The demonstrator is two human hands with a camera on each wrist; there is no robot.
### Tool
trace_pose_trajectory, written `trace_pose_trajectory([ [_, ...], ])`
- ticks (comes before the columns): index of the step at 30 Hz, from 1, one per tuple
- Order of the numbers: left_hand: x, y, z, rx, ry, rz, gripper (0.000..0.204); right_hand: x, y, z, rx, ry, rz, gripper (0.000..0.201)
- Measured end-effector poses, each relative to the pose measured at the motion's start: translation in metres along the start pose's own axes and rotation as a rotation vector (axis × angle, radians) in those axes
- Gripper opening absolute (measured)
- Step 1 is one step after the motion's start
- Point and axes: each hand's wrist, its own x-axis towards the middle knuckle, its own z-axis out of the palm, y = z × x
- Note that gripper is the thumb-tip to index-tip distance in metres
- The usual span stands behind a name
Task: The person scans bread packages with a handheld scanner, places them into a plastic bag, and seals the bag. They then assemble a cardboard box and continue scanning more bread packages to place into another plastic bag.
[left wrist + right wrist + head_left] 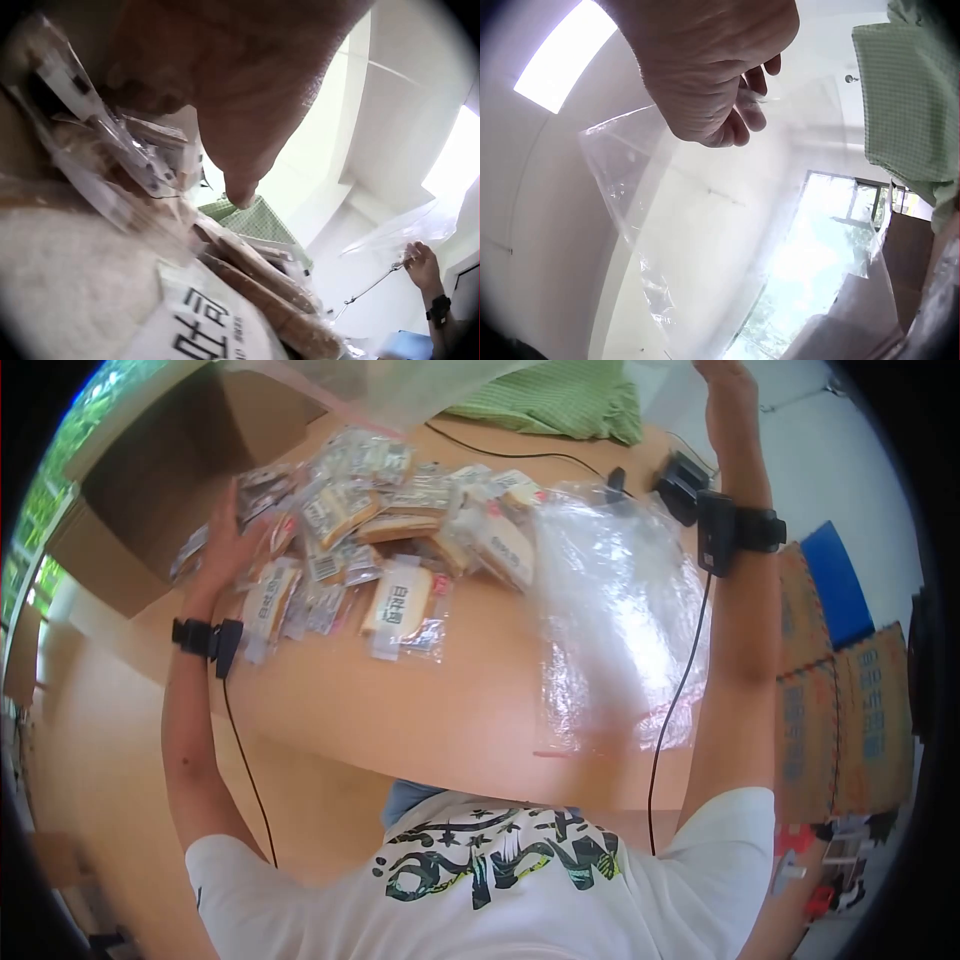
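Observation:
My left hand (232,550) rests among the wrapped toast slices (400,605) heaped on the table's left side. Its fingers reach forward over the packs, and its thumb (244,180) stands apart from them in the left wrist view. A printed toast pack (202,315) lies close below that hand. Raised high at the far right, my right hand (730,390) pinches a clear plastic bag (641,161) between thumb and fingers. The bag hangs thin and spread out, crossing the top of the head view. Part of the right hand is cut off by the head view's edge.
An open cardboard box (110,560) stands at the left. Another clear plastic bag (620,630) lies flat on the table's right. A green checked cloth (560,400) and a black device (682,485) are at the back. Thin cables run from both wrist cameras.

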Motion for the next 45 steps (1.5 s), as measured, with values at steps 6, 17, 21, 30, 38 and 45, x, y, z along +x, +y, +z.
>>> trace_pose_trajectory([
  [6, -0.002, 0.214, -0.036, -0.923, -0.032, 0.231, 0.107, 0.027, 0.03, -0.134, 0.25, 0.172, 0.081, 0.012],
  [17, -0.099, 0.396, 0.04, -1.502, -0.839, 0.118, 0.045, -0.015, 0.003, -0.125, -0.52, -0.437, 0.415, 0.029],
  [21, -0.158, 0.413, 0.079, -1.463, -1.195, 0.035, 0.057, -0.063, 0.067, -0.074, -0.648, -0.803, 0.206, 0.018],
  [30, -0.144, 0.384, 0.033, -0.928, -0.793, 0.718, 0.033, -0.164, 0.113, -0.087, -0.979, -0.6, 0.35, 0.088],
  [38, -0.11, 0.388, 0.119, -0.19, -0.659, 0.863, 0.077, -0.264, 0.108, -0.058, -1.036, -0.713, 0.591, 0.085],
  [45, -0.107, 0.363, 0.121, -0.11, -0.88, 0.904, 0.088, -0.278, 0.096, -0.048, -1.035, -0.686, 0.63, 0.085],
])
